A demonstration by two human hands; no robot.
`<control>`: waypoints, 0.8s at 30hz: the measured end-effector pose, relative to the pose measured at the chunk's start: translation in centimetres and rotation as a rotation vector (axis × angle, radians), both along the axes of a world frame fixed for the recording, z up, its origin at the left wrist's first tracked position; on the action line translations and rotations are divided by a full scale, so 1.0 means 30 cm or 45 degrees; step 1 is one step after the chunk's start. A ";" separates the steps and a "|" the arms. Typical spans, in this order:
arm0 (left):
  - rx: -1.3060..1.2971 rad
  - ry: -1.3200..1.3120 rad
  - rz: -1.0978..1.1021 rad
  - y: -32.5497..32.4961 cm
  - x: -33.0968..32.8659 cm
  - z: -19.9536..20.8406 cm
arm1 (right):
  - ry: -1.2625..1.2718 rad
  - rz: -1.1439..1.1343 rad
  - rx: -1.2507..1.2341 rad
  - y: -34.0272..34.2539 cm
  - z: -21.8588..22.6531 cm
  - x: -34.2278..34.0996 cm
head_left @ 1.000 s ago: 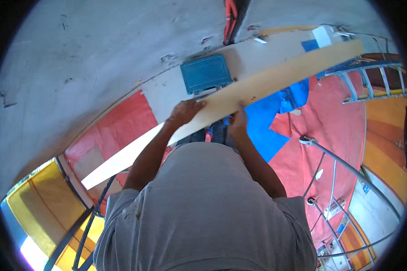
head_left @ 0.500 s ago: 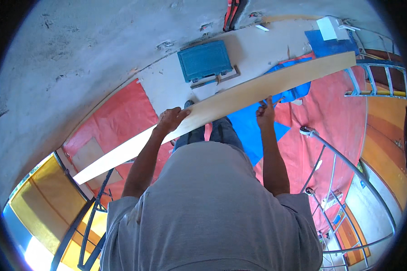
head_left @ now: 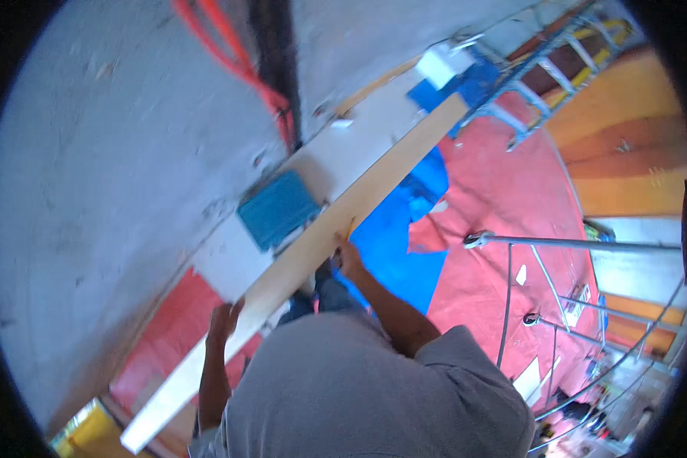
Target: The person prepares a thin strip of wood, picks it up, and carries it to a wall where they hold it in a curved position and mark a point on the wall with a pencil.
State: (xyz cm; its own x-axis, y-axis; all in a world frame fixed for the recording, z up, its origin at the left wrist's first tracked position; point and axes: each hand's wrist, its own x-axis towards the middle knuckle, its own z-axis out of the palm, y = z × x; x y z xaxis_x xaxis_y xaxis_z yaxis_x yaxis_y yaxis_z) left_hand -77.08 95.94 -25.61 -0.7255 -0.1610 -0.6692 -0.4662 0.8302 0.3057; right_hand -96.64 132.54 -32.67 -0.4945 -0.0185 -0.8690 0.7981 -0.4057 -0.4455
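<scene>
A long pale wooden board (head_left: 389, 172) runs slantwise in front of me, from the lower left to the upper right. My left hand (head_left: 223, 319) is closed on the board's far edge, towards its left end. Near the middle of the board, my right hand (head_left: 349, 258) is at the near edge, its fingers pinched round a thin yellow-orange pencil (head_left: 350, 227) that points up over the wood. Whether the right hand also bears the board's weight I cannot tell.
A teal tool case (head_left: 278, 210) lies by the grey wall (head_left: 130, 153). Blue sheeting (head_left: 404, 252) and red sheeting (head_left: 504, 183) cover the floor. A ladder (head_left: 553, 80) lies beyond the board's far end. At right stands a metal-tube frame on castors (head_left: 477, 240).
My view has turned to the right, and the board now slants more steeply across it. My right hand has come closer to the board's middle; my left still grips its edge.
</scene>
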 end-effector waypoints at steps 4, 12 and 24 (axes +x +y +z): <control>0.026 0.080 0.111 0.008 -0.049 0.020 | 0.008 -0.049 -0.090 -0.012 0.038 -0.008; -0.089 0.173 0.083 -0.130 0.049 -0.069 | 0.001 0.147 -0.165 -0.099 -0.077 -0.022; 0.028 0.171 0.196 -0.280 -0.027 0.066 | -0.103 0.042 -0.311 -0.288 -0.098 -0.014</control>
